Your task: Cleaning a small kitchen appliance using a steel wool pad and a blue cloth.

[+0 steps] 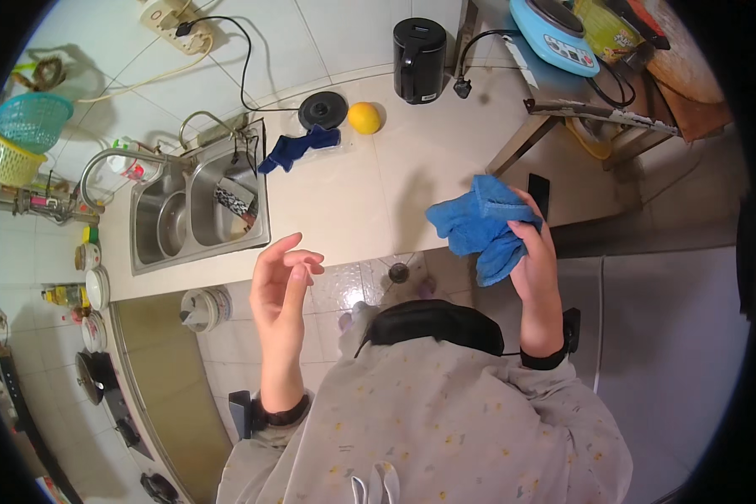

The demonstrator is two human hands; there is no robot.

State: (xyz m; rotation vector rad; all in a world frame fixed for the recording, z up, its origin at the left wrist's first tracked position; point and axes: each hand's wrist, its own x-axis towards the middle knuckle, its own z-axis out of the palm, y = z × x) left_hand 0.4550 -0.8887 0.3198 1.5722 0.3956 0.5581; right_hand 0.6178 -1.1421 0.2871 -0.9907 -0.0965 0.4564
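A crumpled light-blue cloth (482, 220) is gripped in my right hand (532, 252), raised over the front edge of the pale countertop (334, 208). My left hand (283, 283) is held up in front of the counter, fingers loosely curled and apart, holding nothing. A dark-blue cloth (299, 148) lies on the counter beside the sink. Behind it sit a round black kettle base (322, 111) and an orange fruit (364, 118). Against the tiled wall stands a black electric kettle (419, 60).
At left, a double stainless-steel sink (261, 236) holds a metal bowl and a patterned item. On the right, a metal stand (523, 145) bears a blue electric appliance (557, 44). A dark flat object (538, 192) lies near my right hand. A bucket (206, 309) stands on the floor.
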